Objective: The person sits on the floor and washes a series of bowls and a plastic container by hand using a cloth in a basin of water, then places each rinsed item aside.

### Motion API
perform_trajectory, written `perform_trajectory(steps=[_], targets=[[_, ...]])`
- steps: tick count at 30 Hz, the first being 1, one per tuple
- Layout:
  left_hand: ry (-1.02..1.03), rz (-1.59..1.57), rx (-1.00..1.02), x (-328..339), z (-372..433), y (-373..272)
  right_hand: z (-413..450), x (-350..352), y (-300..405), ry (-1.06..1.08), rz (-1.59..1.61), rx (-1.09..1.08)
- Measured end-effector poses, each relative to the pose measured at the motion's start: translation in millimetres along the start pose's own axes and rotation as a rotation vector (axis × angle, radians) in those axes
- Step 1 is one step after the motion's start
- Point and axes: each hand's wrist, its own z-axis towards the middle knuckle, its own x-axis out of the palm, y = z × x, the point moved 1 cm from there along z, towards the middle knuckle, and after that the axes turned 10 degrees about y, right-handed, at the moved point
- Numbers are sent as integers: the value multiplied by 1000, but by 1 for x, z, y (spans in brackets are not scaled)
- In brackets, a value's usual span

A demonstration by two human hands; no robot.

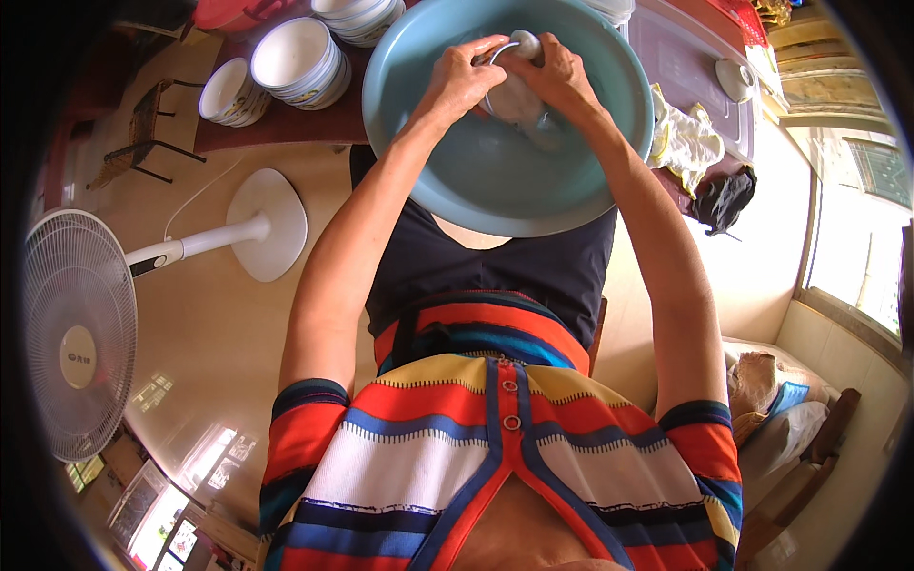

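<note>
Over a large blue-green plastic basin [493,203], both my hands are on a white bowl with a blue rim [503,51], which is tilted and mostly covered by fingers. My left hand [460,80] grips the bowl's side with the thumb at its rim. My right hand [557,71] presses a wet whitish cloth [527,44] against the bowl; part of the cloth shows above the fingers. More pale material, blurred, hangs or floats below the hands at the water. How deep the water stands cannot be told.
Stacked bowls [294,57] stand on the dark red table [307,128] left of the basin. To its right are a translucent plastic lid or tray [685,64], an upturned small bowl [734,80], a white-yellow cloth [682,139] and a black bag [725,196]. A standing fan [82,335] is at left.
</note>
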Motion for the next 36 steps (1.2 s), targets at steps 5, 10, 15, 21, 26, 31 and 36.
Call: perform_trajectory(steps=[5,10,15,21,26,31,36], targets=[[-121,-95,323,1,3,2,-3,-5,-3,212,678,522],[-217,123,452,0,3,-3,-2,-5,-4,412,989,742],[-216,231,185,4,3,-1,-11,-5,5,-322,-246,-156],[-173,87,57,6,13,20,-12,5,25,-162,-372,-408],[-324,-105,-22,2,19,25,-10,17,12,-144,-259,-115],[-429,57,-39,-10,21,35,-23,37,9,32,-299,53],[-270,-5,-95,4,20,17,-28,32,17,168,-318,-234]])
